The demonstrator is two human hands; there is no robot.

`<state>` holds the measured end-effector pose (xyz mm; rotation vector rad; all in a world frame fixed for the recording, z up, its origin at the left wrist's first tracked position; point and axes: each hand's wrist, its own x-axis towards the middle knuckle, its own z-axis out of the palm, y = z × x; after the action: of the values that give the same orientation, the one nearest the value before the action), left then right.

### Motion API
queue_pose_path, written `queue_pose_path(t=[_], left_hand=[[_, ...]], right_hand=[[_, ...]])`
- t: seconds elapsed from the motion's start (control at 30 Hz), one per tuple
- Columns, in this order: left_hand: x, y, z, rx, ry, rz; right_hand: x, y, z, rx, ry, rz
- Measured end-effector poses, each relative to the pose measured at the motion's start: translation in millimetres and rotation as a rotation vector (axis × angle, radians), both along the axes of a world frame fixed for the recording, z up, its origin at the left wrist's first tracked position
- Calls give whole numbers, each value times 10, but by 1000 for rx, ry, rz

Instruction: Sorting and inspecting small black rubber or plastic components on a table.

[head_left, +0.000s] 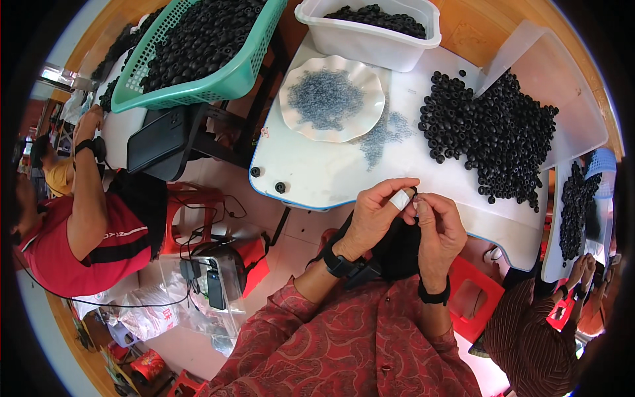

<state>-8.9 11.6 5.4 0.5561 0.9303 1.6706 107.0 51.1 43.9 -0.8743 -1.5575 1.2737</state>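
Head: rounded black piece (415, 190) between left grip (374, 213) and right grip (439, 231)

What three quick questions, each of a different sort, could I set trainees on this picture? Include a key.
1. True or false: the plate is left of the black pile on the white table.

2. What is heaped in the green basket?
A. Clear bits
B. Black pieces
C. Red cloth

3. On which of the wearer's hands is the white wrap?

Key:
1. True.
2. B.
3. The left hand.
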Motion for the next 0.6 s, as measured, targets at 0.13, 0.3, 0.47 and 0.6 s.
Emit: queue_pose_path(t=[0.13,0.3,0.47,0.6], left_hand=[[-13,-1,-41,17,-33,1],[-23,-3,-41,20,-31,4],[-5,-1,-49,9,-60,10],[5,7,-73,31,-31,20]], right_hand=[[-24,-26,125,-40,-31,-12],[-39,-45,156,-78,-37,-1],[-46,-47,145,-52,-36,11],[-38,-39,140,-49,-35,5]])
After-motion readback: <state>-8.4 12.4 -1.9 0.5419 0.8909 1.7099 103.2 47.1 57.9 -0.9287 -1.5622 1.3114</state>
